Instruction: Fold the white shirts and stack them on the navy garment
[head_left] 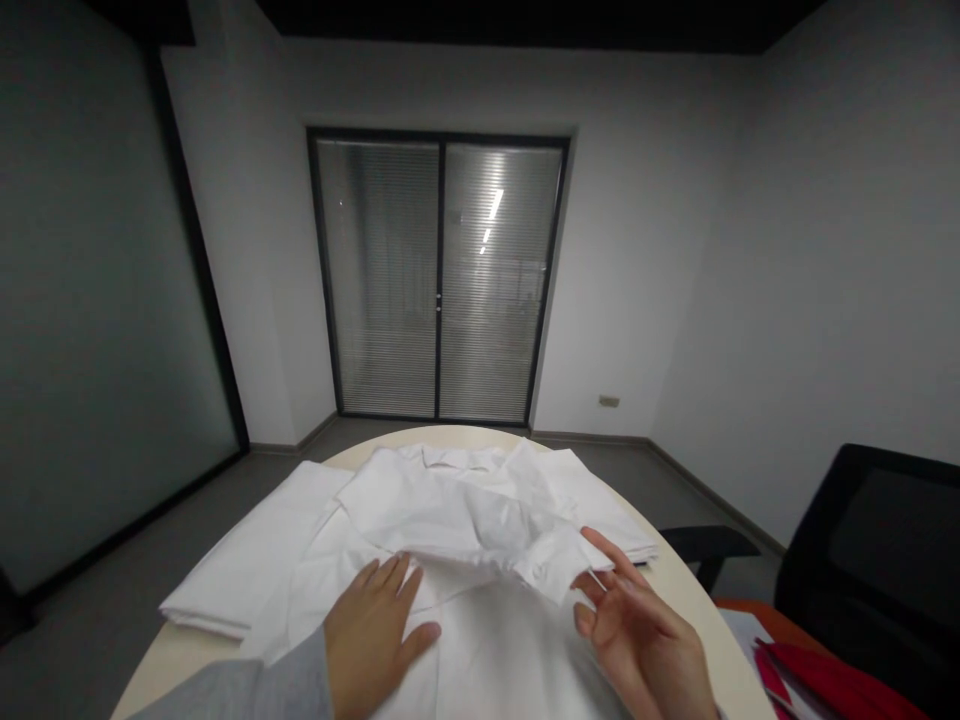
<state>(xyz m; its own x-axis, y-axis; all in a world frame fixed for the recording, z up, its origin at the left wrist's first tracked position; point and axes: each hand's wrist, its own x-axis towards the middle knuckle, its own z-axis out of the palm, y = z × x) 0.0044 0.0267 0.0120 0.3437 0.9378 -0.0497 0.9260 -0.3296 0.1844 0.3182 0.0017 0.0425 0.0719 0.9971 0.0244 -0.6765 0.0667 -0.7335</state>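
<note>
A white garment (495, 630) with a collar-like fold at its far end lies spread over a round table; whether it is a shirt or a coat I cannot tell. My left hand (379, 635) rests palm down on it, left of the middle, fingers stretched out. On the right, my right hand (645, 625) is turned partly palm up, fingers bent around the edge of a raised, crumpled part of the garment. A gap shows between its thumb and index finger. Folded parts of white cloth reach out to the left and right sides of the table.
The pale round table (694, 620) has a curved edge. At the right stands a black mesh-backed chair (877, 560), with red cloth (840, 680) and white material on its orange seat. Beyond are a glass double door (439, 280), white walls and a frosted panel (97, 300).
</note>
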